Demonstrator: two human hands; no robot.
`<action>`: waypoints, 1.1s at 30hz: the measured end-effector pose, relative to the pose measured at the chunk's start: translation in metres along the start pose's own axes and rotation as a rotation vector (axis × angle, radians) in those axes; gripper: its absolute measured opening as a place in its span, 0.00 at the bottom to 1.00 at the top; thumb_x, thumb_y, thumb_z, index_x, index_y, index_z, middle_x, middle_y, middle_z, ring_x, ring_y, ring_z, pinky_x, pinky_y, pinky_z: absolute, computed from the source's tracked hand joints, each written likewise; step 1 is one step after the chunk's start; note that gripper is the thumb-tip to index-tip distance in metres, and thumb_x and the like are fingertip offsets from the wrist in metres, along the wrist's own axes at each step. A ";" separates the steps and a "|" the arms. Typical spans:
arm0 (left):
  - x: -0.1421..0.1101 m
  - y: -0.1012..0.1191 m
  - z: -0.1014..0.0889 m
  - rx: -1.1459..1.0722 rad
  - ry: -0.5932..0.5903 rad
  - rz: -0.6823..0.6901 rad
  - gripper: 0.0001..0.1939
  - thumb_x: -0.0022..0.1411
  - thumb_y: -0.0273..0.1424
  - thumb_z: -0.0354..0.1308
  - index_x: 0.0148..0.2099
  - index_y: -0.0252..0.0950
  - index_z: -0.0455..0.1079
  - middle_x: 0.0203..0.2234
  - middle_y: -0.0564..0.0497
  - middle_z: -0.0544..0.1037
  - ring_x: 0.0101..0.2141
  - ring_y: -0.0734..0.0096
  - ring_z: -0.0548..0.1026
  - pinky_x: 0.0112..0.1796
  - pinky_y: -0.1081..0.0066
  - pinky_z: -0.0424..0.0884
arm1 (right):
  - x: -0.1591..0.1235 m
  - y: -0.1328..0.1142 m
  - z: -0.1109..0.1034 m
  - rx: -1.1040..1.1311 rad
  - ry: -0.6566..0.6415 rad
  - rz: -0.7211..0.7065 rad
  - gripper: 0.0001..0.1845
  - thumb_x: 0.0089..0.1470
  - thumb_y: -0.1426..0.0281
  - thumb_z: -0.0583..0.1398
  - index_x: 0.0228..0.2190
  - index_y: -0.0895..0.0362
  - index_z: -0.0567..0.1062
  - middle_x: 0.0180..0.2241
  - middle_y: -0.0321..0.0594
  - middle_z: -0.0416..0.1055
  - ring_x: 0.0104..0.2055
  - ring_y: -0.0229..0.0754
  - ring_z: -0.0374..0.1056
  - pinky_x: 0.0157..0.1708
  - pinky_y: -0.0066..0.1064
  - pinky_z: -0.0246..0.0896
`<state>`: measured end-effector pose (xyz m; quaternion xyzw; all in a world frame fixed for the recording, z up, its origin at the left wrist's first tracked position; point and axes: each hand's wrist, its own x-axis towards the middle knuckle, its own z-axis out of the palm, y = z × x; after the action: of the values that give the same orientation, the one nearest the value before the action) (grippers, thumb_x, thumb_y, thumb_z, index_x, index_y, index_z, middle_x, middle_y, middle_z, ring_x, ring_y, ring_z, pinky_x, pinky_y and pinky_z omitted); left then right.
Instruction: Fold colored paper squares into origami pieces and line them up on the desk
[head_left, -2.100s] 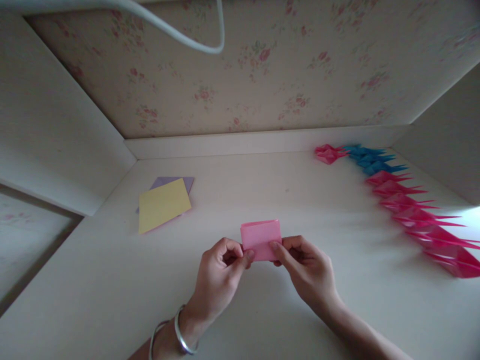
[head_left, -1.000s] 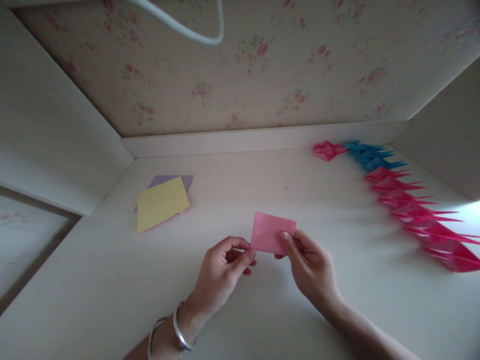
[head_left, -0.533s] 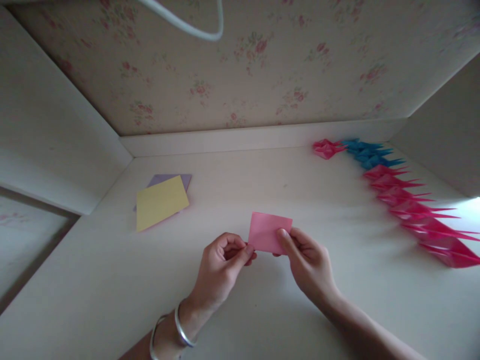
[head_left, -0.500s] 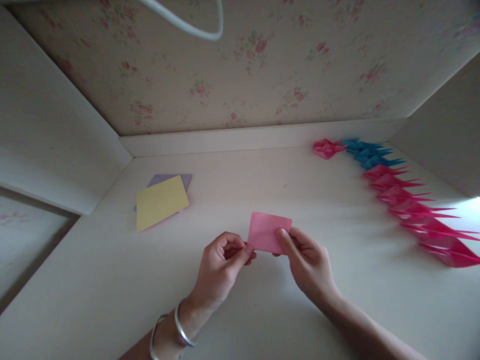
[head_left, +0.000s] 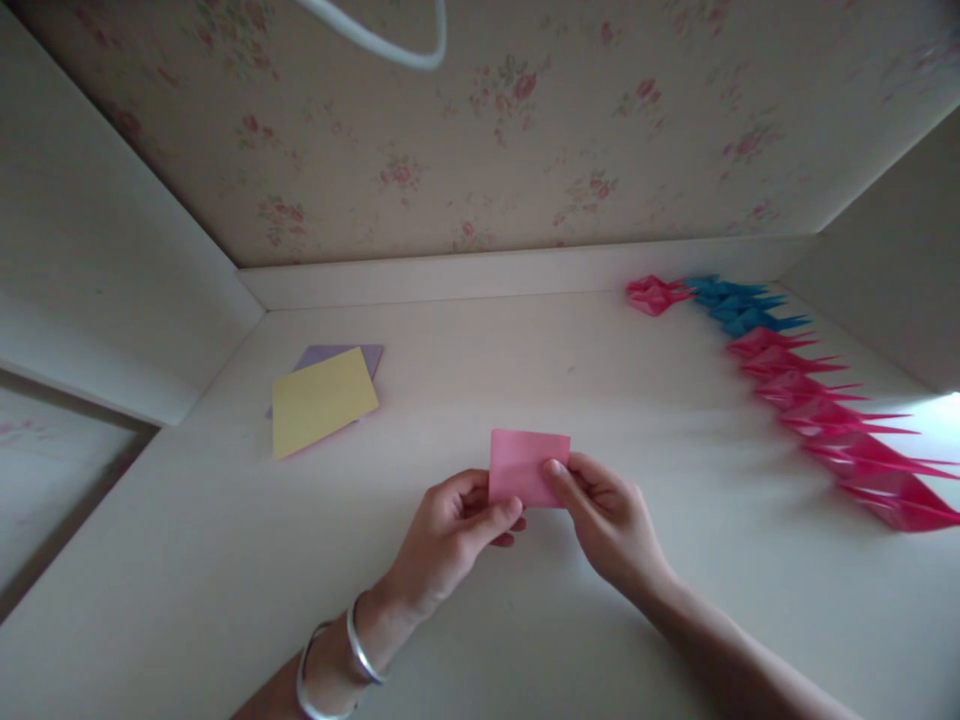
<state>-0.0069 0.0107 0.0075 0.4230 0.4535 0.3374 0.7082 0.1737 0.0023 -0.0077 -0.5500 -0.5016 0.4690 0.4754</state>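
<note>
A folded pink paper rectangle [head_left: 527, 464] is held just above the pale desk [head_left: 187, 560], near its front middle. My left hand [head_left: 450, 535], with silver bangles at the wrist, pinches the paper's lower left corner between thumb and fingers. My right hand [head_left: 604, 520] pinches its lower right edge, thumb on top. Both hands are closed on the paper.
A yellow square sheet [head_left: 321, 400] lies over a purple one [head_left: 360, 355] at the left. A row of folded pink [head_left: 825, 415] and blue [head_left: 739, 305] paper shapes runs along the right side. Floral wallpaper backs the desk; a white cable [head_left: 390, 45] hangs above.
The pink paper, tilted and held out to the right a second ago, has come back level and slightly left. My left hand has taken hold of its lower left corner again.
</note>
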 end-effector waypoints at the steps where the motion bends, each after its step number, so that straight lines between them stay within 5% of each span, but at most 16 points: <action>1: 0.000 0.000 0.000 0.030 -0.016 -0.005 0.16 0.60 0.37 0.65 0.45 0.30 0.73 0.37 0.43 0.82 0.35 0.67 0.80 0.34 0.72 0.75 | -0.001 0.001 0.000 0.004 -0.025 -0.001 0.16 0.61 0.57 0.57 0.31 0.56 0.76 0.27 0.37 0.72 0.29 0.39 0.65 0.29 0.27 0.58; 11: 0.001 -0.002 -0.001 0.132 -0.059 -0.026 0.15 0.60 0.39 0.64 0.41 0.31 0.77 0.33 0.44 0.83 0.34 0.67 0.80 0.34 0.73 0.75 | -0.001 0.002 -0.002 -0.040 -0.055 0.015 0.18 0.62 0.57 0.57 0.32 0.56 0.77 0.26 0.37 0.71 0.28 0.38 0.63 0.27 0.27 0.56; 20: -0.003 -0.004 0.002 0.183 -0.146 -0.117 0.24 0.65 0.46 0.56 0.38 0.26 0.77 0.33 0.38 0.83 0.31 0.66 0.80 0.33 0.71 0.75 | 0.003 -0.003 -0.002 0.048 -0.080 0.092 0.19 0.58 0.55 0.59 0.30 0.58 0.76 0.25 0.37 0.70 0.27 0.37 0.63 0.26 0.26 0.55; 27: -0.004 -0.006 0.000 0.194 -0.103 -0.107 0.21 0.64 0.46 0.56 0.32 0.31 0.72 0.17 0.49 0.77 0.15 0.75 0.69 0.18 0.77 0.64 | 0.003 -0.004 -0.002 0.099 -0.251 0.149 0.20 0.59 0.53 0.58 0.28 0.58 0.70 0.23 0.34 0.67 0.24 0.35 0.60 0.24 0.26 0.53; 33: -0.004 -0.001 -0.002 0.248 -0.096 -0.048 0.23 0.67 0.44 0.53 0.30 0.32 0.75 0.18 0.50 0.75 0.15 0.76 0.68 0.18 0.77 0.62 | -0.003 -0.009 0.001 0.140 -0.388 0.166 0.17 0.58 0.56 0.61 0.32 0.57 0.67 0.21 0.31 0.66 0.22 0.34 0.60 0.22 0.26 0.53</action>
<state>-0.0100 0.0072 0.0081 0.5121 0.4673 0.2410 0.6792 0.1712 0.0001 0.0016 -0.4544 -0.5029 0.6371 0.3669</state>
